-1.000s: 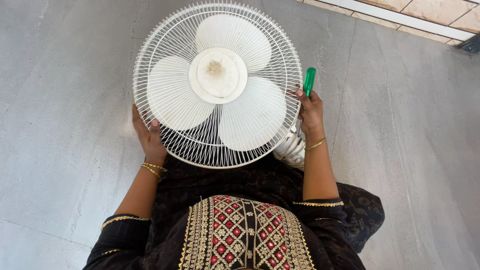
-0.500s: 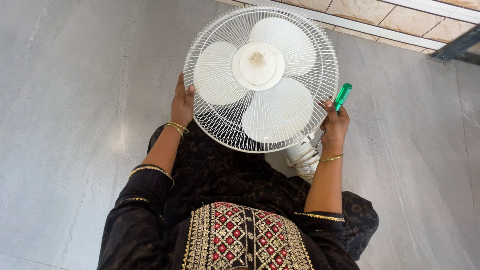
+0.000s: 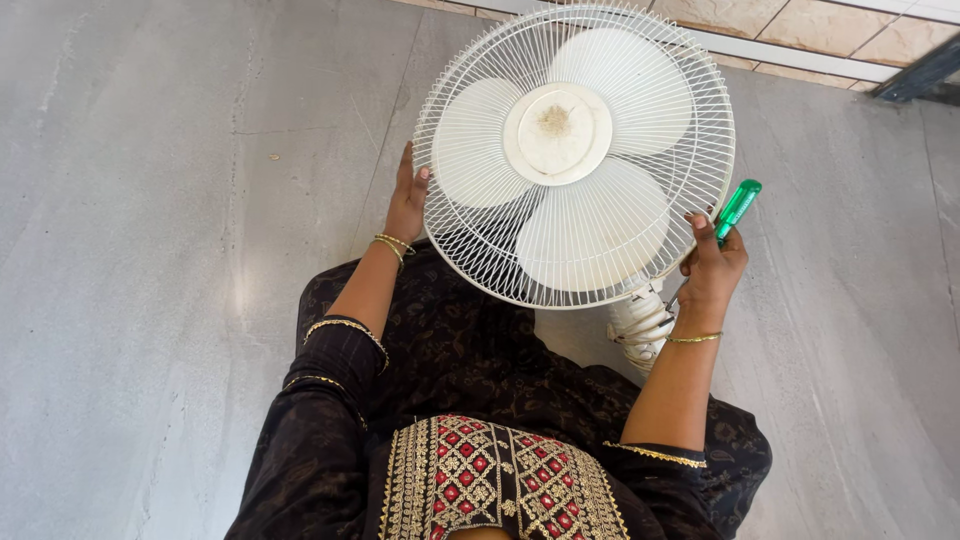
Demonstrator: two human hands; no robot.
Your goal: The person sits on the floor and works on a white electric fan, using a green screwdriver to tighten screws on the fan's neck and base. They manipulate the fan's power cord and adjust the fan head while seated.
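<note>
A white fan (image 3: 575, 150) with a round wire grille and three pale blades faces up over my lap, its hub dusty in the middle. My left hand (image 3: 407, 200) grips the grille's left rim. My right hand (image 3: 712, 268) is at the right rim and holds a screwdriver with a green handle (image 3: 738, 208), the handle sticking up past my fingers. The fan's white ribbed motor housing (image 3: 640, 325) shows below the grille, beside my right wrist.
I sit on a grey tiled floor (image 3: 160, 250) in dark embroidered clothing. A white skirting strip and beige tiles (image 3: 800, 40) run along the top right, with a dark bar (image 3: 920, 70) at the corner.
The fan and both hands have shifted right and up in the view across the frames; my grip on the grille and the screwdriver is unchanged.
</note>
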